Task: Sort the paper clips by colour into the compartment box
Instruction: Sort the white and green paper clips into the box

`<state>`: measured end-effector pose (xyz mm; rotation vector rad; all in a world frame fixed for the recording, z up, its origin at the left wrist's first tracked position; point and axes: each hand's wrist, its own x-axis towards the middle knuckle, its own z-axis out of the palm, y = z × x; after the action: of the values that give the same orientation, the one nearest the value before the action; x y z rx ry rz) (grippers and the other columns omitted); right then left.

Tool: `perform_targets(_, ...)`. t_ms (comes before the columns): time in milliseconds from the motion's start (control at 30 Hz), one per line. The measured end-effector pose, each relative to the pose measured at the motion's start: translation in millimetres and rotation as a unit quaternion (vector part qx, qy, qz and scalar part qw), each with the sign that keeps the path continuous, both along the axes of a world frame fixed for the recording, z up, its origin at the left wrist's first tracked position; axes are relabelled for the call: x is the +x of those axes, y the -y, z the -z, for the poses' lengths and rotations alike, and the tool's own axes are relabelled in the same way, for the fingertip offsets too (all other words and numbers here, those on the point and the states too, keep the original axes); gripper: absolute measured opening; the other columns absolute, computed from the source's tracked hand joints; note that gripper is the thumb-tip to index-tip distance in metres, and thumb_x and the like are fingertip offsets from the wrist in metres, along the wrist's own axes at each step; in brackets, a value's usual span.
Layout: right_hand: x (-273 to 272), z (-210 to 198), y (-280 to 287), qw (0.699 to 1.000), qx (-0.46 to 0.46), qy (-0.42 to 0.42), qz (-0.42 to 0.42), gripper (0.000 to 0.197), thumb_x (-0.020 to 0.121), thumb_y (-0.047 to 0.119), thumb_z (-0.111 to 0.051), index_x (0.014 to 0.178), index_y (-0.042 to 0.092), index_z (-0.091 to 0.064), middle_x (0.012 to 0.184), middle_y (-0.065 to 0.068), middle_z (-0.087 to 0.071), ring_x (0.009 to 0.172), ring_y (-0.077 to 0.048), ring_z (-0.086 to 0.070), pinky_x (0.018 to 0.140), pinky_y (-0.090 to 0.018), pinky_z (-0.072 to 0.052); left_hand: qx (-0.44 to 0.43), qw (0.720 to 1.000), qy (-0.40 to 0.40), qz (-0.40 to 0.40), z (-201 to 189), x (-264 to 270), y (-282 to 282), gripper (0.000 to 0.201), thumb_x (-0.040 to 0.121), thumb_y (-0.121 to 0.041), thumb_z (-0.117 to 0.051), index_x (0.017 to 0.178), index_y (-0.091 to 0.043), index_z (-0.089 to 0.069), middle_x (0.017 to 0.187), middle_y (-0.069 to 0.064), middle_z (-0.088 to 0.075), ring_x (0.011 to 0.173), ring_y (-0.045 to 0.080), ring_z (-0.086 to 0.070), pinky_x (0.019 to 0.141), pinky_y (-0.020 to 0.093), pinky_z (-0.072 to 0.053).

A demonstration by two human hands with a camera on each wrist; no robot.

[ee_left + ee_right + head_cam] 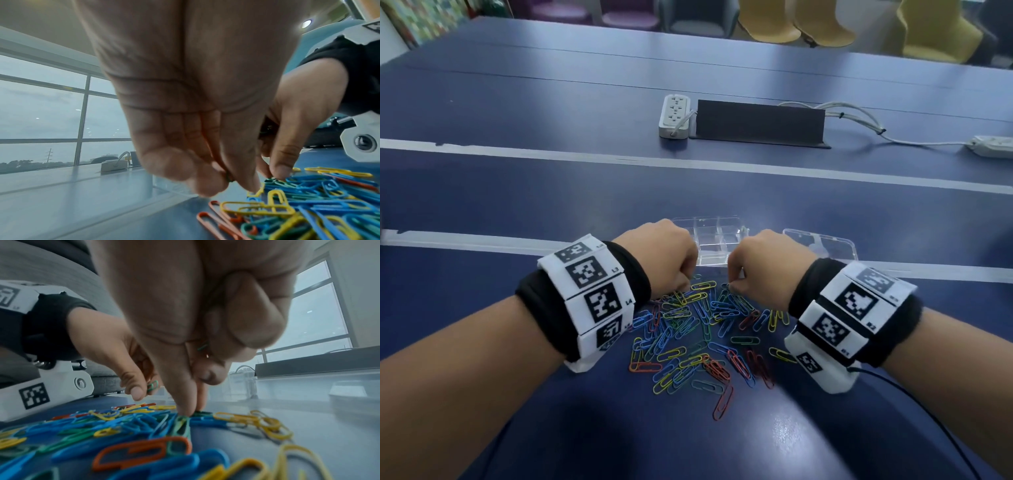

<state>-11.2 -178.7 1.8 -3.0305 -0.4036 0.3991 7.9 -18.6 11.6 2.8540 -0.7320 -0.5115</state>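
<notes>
Both my hands pinch green clips at the pile [698, 329] edge nearest the box [717, 240] (short carry): left [666, 260], right [763, 262].

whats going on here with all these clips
A person is sorting a heap of coloured paper clips on a blue table. Both hands work at the far edge of the heap: the right hand pinches a green clip lying in the pile, and the left hand holds a green clip in its curled fingers. The clear compartment box just beyond looks empty so far.
</notes>
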Motion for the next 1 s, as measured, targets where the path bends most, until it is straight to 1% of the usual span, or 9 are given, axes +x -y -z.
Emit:
perform_targets(200, 0.2, -4.8, -0.7, 1.0, 0.006, -0.001, 0.0, 0.017, 0.082, 0.029, -0.063, 0.093, 0.02, -0.071, 0.095, -0.008, -0.069, 0.087, -0.031, -0.065, 0.077, -0.034, -0.054, -0.059, 0.998, -0.035, 0.005, -1.6, -5.8, -11.2, 0.015, 0.084, -0.023, -0.064, 0.099, -0.026, -0.065, 0.067, -0.012, -0.056, 0.06, -0.001, -0.048, 0.07, 0.021, -0.04)
perform_targets(300, 2.0, -5.2, -1.4, 0.999, 0.007, -0.03, -0.013, 0.016, 0.081, 0.022, -0.059, 0.088, 0.017, -0.073, 0.091, -0.008, -0.071, 0.085, -0.03, -0.066, 0.078, -0.037, -0.056, -0.078, 0.996, -0.041, 0.01, -5.6, -12.3, -16.4, 0.015, 0.083, -0.014, -0.052, 0.085, -0.026, -0.059, 0.07, -0.008, -0.06, 0.059, 0.0, -0.048, 0.066, 0.021, -0.04)
perform_targets(400, 1.9, -6.5, -1.8, 0.998, -0.004, -0.065, -0.024, 0.02, 0.078, 0.024, -0.058, 0.083, 0.012, -0.073, 0.087, -0.009, -0.072, 0.084, -0.028, -0.066, 0.076, -0.037, -0.057, -0.067, 0.997, -0.046, -0.003, -7.4, -15.1, -19.4, 0.02, 0.082, -0.015, -0.047, 0.066, -0.026, -0.043, 0.064, -0.009, -0.05, 0.059, 0.004, -0.045, 0.061, 0.025, -0.037)
perform_targets(500, 0.9, -7.1, -3.0, 0.997, -0.009, -0.076, -0.029, 0.024, 0.077, 0.027, -0.058, 0.081, 0.007, -0.072, 0.087, -0.013, -0.072, 0.083, -0.029, -0.067, 0.075, -0.036, -0.058, -0.027, 0.998, -0.051, -0.007, -4.9, -18.9, -20.4, 0.023, 0.087, -0.018, -0.041, 0.064, -0.024, -0.037, 0.064, -0.008, -0.045, 0.06, 0.006, -0.04, 0.06, 0.026, -0.033)
perform_targets(633, -1.9, -10.6, -4.4, 0.997, 0.015, -0.066, -0.021, 0.02, 0.078, 0.027, -0.058, 0.078, 0.009, -0.067, 0.078, -0.006, -0.068, 0.075, -0.024, -0.06, 0.066, -0.028, -0.049, 0.018, 0.999, -0.01, 0.026, -2.6, -28.0, -19.6, 0.009, 0.084, -0.026, -0.048, 0.079, -0.022, -0.054, 0.067, -0.012, -0.043, 0.074, 0.015, -0.047, 0.068, 0.025, -0.038)
perform_targets(767, -5.7, -19.5, -9.6, 0.994, 0.081, -0.08, 0.0, 0.019, 0.078, 0.028, -0.058, 0.064, 0.022, -0.046, 0.064, 0.008, -0.049, 0.06, -0.011, -0.045, 0.057, -0.026, -0.036, 0.071, 0.997, 0.006, 0.039, 1.7, -28.4, -16.8, 0.023, 0.08, -0.039, -0.062, 0.095, -0.022, -0.064, 0.08, -0.008, -0.051, 0.079, 0.016, -0.049, 0.066, 0.025, -0.038)
perform_targets(867, -11.6, -17.3, -14.3, 0.989, 0.098, -0.111, -0.029, 0.004, 0.08, 0.018, -0.054, 0.081, 0.022, -0.054, 0.069, 0.009, -0.054, 0.069, -0.016, -0.049, 0.062, -0.024, -0.04, 0.065, 0.997, 0.007, 0.033, 2.8, -26.3, -18.2, 0.015, 0.082, -0.035, -0.062, 0.089, -0.023, -0.066, 0.081, -0.006, -0.054, 0.08, 0.017, -0.053, 0.066, 0.026, -0.04)
perform_targets(933, -17.2, -14.0, -17.6, 0.987, 0.079, -0.127, -0.066, 0.027, 0.083, 0.011, -0.048, 0.102, 0.026, -0.058, 0.073, 0.008, -0.056, 0.073, -0.015, -0.05, 0.068, -0.024, -0.041, 0.058, 0.998, 0.015, 0.018, 1.5, -25.0, -22.2, 0.012, 0.083, -0.03, -0.058, 0.09, -0.024, -0.066, 0.076, -0.007, -0.051, 0.082, 0.018, -0.054, 0.067, 0.024, -0.039)
perform_targets(1000, -21.3, -12.2, -22.0, 0.987, 0.042, -0.111, -0.105, 0.036, 0.084, 0.007, -0.044, 0.108, 0.029, -0.059, 0.067, 0.007, -0.051, 0.066, -0.014, -0.047, 0.064, -0.023, -0.039, 0.056, 0.998, 0.024, 0.006, 0.6, -24.4, -27.2, 0.016, 0.084, -0.025, -0.054, 0.096, -0.026, -0.065, 0.074, -0.006, -0.047, 0.089, 0.021, -0.058, 0.068, 0.024, -0.04)
